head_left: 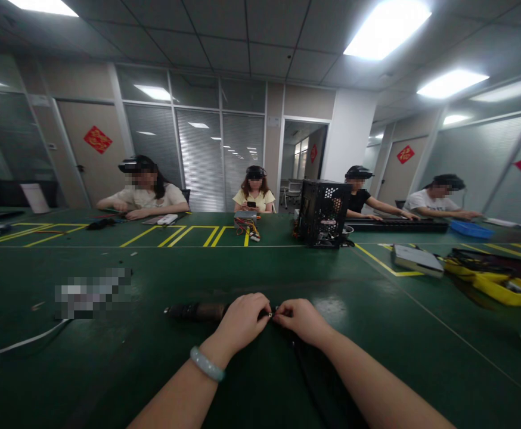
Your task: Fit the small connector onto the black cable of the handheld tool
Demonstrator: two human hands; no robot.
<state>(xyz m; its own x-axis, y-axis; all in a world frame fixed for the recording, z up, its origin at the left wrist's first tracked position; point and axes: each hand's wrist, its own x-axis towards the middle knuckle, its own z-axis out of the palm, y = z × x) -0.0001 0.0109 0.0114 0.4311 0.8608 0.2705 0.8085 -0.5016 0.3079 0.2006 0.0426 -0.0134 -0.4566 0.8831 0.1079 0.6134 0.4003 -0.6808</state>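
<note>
In the head view, a long black cylindrical tool (193, 311) with a small metal tip lies on the green table, the tip pointing left. It looks like an electric screwdriver. My left hand (245, 319) is closed over its right end, thumb and fingers pinched together. Close beside it, my right hand (303, 319) is pinched at what appears to be the end of a black cable (307, 372), which trails toward me under my right forearm. A tiny light-coloured part shows between the fingertips of both hands. The fingers hide most of the joint there.
A black computer case (325, 213) and a power supply (246, 220) with loose wires stand farther back. On the right are a silver box (416, 260) and a yellow tray (508, 289). A white cable (30, 341) lies left. Several people sit along the far side.
</note>
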